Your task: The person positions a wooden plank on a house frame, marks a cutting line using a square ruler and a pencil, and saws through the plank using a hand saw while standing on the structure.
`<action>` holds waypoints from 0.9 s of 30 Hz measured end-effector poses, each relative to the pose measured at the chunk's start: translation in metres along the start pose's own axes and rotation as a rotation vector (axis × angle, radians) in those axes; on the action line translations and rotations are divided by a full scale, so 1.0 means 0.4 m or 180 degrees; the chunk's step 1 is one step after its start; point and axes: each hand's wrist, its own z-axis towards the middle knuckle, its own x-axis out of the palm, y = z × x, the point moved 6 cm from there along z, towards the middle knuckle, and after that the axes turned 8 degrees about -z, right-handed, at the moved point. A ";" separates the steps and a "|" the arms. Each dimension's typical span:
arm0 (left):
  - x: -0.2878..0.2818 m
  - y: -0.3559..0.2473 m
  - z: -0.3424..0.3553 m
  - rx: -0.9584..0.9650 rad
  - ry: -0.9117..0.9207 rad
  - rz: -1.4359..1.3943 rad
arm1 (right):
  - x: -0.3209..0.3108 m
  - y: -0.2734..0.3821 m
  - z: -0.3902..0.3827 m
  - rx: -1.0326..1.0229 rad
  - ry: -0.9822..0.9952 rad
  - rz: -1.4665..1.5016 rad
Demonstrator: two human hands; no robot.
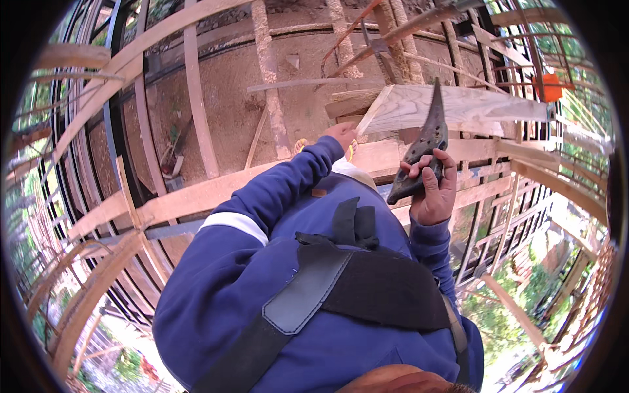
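A dark, worn handsaw (432,124) is gripped by my right hand (436,190), whose fingers wrap its handle end. The saw's tapered blade points away from me, over a pale wooden board (472,108). That board lies out to the right, and its slanted left end comes close to my body. My left hand (342,134) is closed at this end, with the fingertips against the board's corner. The underside of the left hand's grip is hidden. Both arms wear blue sleeves, the left one with a white band.
A long wooden beam (203,193) runs crosswise just in front of me. Beyond it, wooden crosspieces (200,105) span a brown surface lower down. Upright poles and a slanting rusty bar (419,26) stand at the far right. An orange piece (552,86) hangs at the right.
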 end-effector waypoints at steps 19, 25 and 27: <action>0.395 -1.216 -0.791 0.3214 0.5462 -0.1970 | -0.815 -0.841 -0.609 0.2897 -0.1126 -0.3308; 0.472 -1.209 -0.855 0.3005 0.6341 -0.2513 | -0.806 -0.854 -0.690 0.3257 -0.1586 -0.2497; 0.511 -1.207 -0.858 0.2930 0.6482 -0.2524 | -0.811 -0.859 -0.682 0.3221 -0.1680 -0.2340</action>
